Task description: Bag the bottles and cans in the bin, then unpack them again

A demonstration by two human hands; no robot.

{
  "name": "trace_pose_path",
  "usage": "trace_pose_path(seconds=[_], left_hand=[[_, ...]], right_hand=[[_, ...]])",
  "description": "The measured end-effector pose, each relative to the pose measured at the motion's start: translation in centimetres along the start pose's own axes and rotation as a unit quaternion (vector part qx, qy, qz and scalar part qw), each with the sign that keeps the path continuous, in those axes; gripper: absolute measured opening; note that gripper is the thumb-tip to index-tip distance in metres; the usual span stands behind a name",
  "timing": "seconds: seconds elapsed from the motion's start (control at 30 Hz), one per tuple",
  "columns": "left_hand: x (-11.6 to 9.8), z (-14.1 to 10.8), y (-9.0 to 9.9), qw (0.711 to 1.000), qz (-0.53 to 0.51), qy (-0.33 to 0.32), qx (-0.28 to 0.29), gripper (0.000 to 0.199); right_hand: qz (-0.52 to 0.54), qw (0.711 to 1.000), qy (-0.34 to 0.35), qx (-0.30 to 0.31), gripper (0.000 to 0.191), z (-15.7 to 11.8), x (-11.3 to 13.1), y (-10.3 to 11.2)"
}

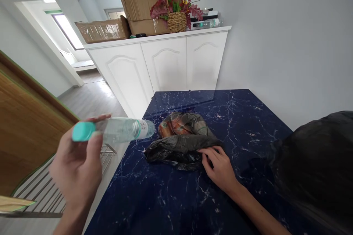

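Observation:
My left hand grips a clear plastic bottle near its teal cap, held sideways in the air left of the table. The bottle looks empty, and its base points right, toward a black plastic bag. That bag lies on the dark blue marbled table, with orange-red and greenish things showing dimly through its thin film. On the bag's open edge at the right rests my right hand, fingers bent and pinching the film. What lies inside the bag cannot be made out clearly.
A large black bag bulges at the right. Behind the table stands a white cabinet bearing cardboard boxes, a flower basket and another bottle. At left are a wooden panel and a metal rack.

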State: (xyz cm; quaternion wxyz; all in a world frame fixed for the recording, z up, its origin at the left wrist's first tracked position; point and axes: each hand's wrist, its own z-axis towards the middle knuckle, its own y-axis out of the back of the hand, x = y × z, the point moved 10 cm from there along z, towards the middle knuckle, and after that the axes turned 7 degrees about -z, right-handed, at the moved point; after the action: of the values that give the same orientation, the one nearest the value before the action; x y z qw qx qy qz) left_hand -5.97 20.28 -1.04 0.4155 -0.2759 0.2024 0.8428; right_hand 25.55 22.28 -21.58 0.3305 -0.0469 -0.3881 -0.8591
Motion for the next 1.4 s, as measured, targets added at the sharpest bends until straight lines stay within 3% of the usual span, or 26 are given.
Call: trace_pose_path(seconds=[0.2, 0.33, 0.53, 0.8, 1.27, 1.4], left_hand=[[10.4, 2.2, -2.8, 0.989, 0.017, 0.102, 0.102, 0.046], [13.9, 2.4, -3.8, 0.983, 0.048, 0.118, 0.129, 0.047], [15.8, 2.4, -4.8, 0.978, 0.076, 0.123, 0.151, 0.048], [17.6, 2.6, -4.6, 0.979, 0.068, 0.127, 0.143, 0.053], [19.5, 2.1, -4.3, 0.971, 0.092, 0.119, 0.186, 0.073], [18.4, 2.2, -3.8, 0.980, 0.097, 0.083, 0.150, 0.080]], right_hand=[[-0.121, 0.992, 0.002, -0.042, 0.021, -0.1, -0.8, 1.1], [-0.180, 0.982, -0.018, -0.057, 0.019, -0.4, -2.2, 1.5], [-0.220, 0.972, -0.073, -0.033, 0.027, -0.7, -4.1, 1.0], [-0.236, 0.967, -0.099, -0.015, 0.050, -1.7, -5.7, -0.3], [-0.240, 0.965, -0.108, 0.001, 0.049, -2.2, -6.3, -1.2], [-0.237, 0.966, -0.101, -0.007, 0.047, -2.1, -6.0, -1.0]])
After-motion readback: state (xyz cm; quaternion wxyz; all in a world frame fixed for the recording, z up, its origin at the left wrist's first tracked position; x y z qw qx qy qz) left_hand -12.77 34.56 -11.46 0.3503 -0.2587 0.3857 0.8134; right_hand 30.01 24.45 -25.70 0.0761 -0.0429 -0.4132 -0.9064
